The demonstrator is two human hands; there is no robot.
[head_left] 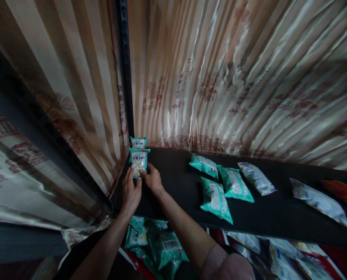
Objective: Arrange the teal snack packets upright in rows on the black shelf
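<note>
A teal snack bag [139, 162] stands nearly upright at the far left corner of the black shelf, its printed front facing me. My left hand [131, 192] grips its lower left side, fingers along the edge and thumb near the bottom. At its lower right, my right hand [152, 178] holds it with the thumb over the front. Directly behind is another teal bag [138, 143], of which only the upper part shows. Some of my fingertips are hidden behind the front bag.
Right of my hands, several teal bags [217, 199] lie on the black shelf [179, 190]. Farther right are white-and-blue bags [256, 177] and an orange bag [341, 191]. Below the front edge, more teal bags [167, 249] fill a container. A dark post [125, 70] and striped sheeting [167, 77] enclose the corner.
</note>
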